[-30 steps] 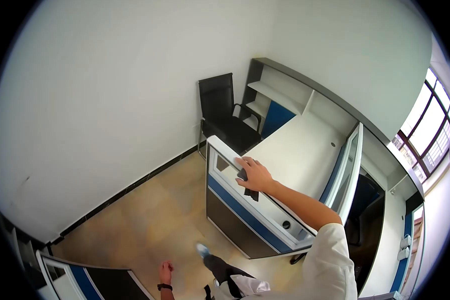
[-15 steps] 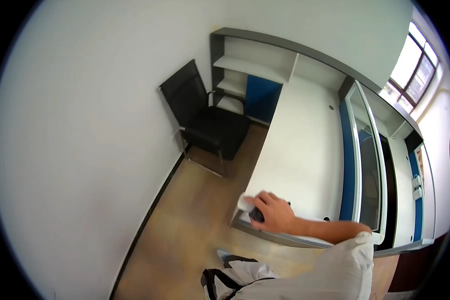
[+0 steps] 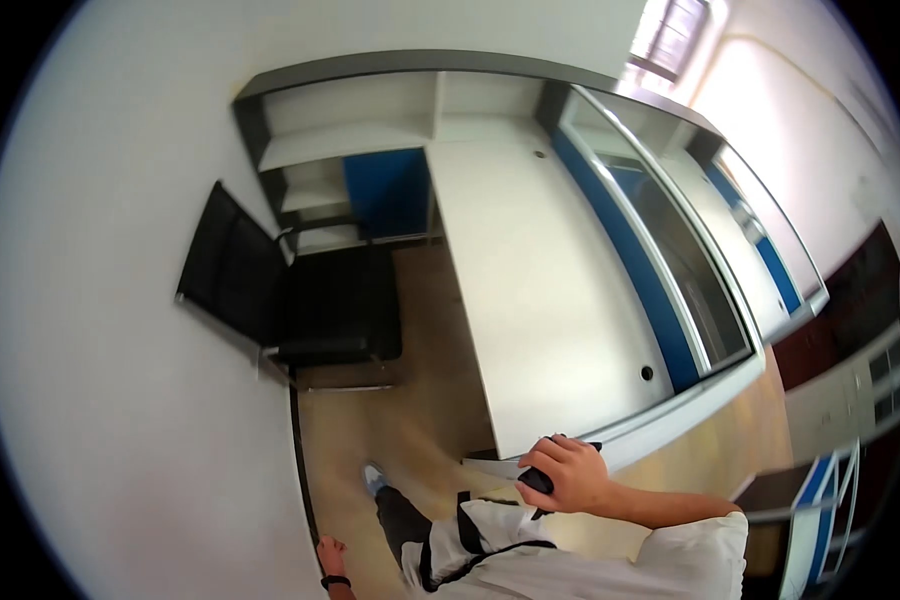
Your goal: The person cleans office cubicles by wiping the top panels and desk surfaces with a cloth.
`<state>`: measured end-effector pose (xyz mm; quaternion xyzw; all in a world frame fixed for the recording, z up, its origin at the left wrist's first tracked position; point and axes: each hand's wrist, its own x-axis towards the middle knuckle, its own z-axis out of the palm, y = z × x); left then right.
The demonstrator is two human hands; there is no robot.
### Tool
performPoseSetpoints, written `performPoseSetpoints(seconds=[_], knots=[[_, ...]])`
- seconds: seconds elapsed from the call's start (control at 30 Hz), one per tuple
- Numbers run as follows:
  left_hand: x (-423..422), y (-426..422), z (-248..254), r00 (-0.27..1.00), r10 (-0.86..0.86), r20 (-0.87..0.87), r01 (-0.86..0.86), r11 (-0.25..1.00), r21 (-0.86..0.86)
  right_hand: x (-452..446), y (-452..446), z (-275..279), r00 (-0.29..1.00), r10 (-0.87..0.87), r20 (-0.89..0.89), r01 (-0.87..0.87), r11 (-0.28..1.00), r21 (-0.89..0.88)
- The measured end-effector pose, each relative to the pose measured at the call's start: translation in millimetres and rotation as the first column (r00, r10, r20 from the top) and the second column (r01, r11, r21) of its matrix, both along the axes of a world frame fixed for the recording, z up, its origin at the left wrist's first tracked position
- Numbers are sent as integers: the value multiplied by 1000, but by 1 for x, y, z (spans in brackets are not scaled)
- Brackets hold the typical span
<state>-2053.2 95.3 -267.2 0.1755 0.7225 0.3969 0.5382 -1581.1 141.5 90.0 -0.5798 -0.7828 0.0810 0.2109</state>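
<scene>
My right hand [image 3: 573, 474] is wrapped over a small dark object [image 3: 536, 481] at the near end of the white desk [image 3: 545, 300]. The rounded dark end pokes out below my fingers, and a dark tip shows past the knuckles; its kind cannot be made out. My left hand [image 3: 331, 552] hangs low at the left, by the wall's foot, with a black band [image 3: 336, 581] on the wrist. Its fingers are loosely curled and I see nothing in them.
A black chair [image 3: 335, 300] stands left of the desk, close to the wall. Shelves [image 3: 350, 140] with a blue door [image 3: 388, 195] line the far side. A framed glass partition [image 3: 670, 230] runs along the desk's right. More desk units stand at lower right.
My view has swung right and the desk and chair have shifted left. My right hand, still round the dark object, is lower in view. My left hand has come into view.
</scene>
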Motion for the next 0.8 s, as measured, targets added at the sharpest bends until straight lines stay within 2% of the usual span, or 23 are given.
performPoseSetpoints(seconds=[0.07, 0.1, 0.13, 0.2, 0.3, 0.37, 0.4, 0.47, 0.5, 0.53, 0.6, 0.63, 0.7, 0.73, 0.77, 0.8], knots=[[-17, 46, 0, 987, -155, 35, 154, 988, 20, -20, 3, -1, 993, -119, -15, 119, 993, 17], [-30, 68, -7, 953, -299, 48, 300, 954, -4, -20, 4, 0, 985, -168, -41, 170, 985, 45], [-35, 85, -22, 943, -332, 20, 332, 936, -118, -21, 3, -2, 979, -203, -10, 204, 977, 60], [-50, 114, -57, 901, -420, 103, 433, 878, -205, -21, 0, -7, 901, -391, -187, 425, 884, 194], [-76, 139, -159, 860, -507, 63, 502, 817, -284, -32, 0, -11, 712, -594, -375, 691, 687, 224], [-51, 168, -115, 814, -564, 140, 578, 764, -287, -33, 1, -15, 615, -648, -450, 784, 566, 256], [-28, 186, -68, 787, -590, 178, 615, 735, -285, -35, 1, -18, 582, -653, -484, 810, 513, 282], [-8, 216, -69, 725, -670, 162, 662, 612, -432, -35, -1, -22, 524, -667, -530, 850, 452, 271], [-1, 220, -62, 665, -713, 222, 745, 612, -267, -36, -1, -23, 504, -681, -531, 862, 439, 254], [6, 226, -60, 656, -722, 220, 752, 599, -275, -36, -1, -21, 488, -694, -529, 871, 431, 237], [21, 243, -59, 764, -532, 366, 628, 744, -230, -35, -2, -20, 480, -692, -539, 874, 429, 228], [26, 251, -57, 757, -549, 355, 641, 730, -239, -38, -2, -20, 480, -684, -549, 873, 432, 225], [40, 269, -57, 612, -730, 306, 791, 571, -220, -41, -2, -16, 458, -706, -540, 886, 415, 209], [43, 280, -62, 595, -748, 294, 804, 552, -224, -41, -1, -13, 460, -715, -527, 885, 419, 204], [30, 289, -97, 175, -978, -112, 980, 184, -77, -39, -2, -13, 458, -737, -497, 887, 419, 196], [19, 299, -129, -169, -768, -618, 984, -100, -146, -35, 1, -11, 435, -738, -516, 899, 389, 201]])
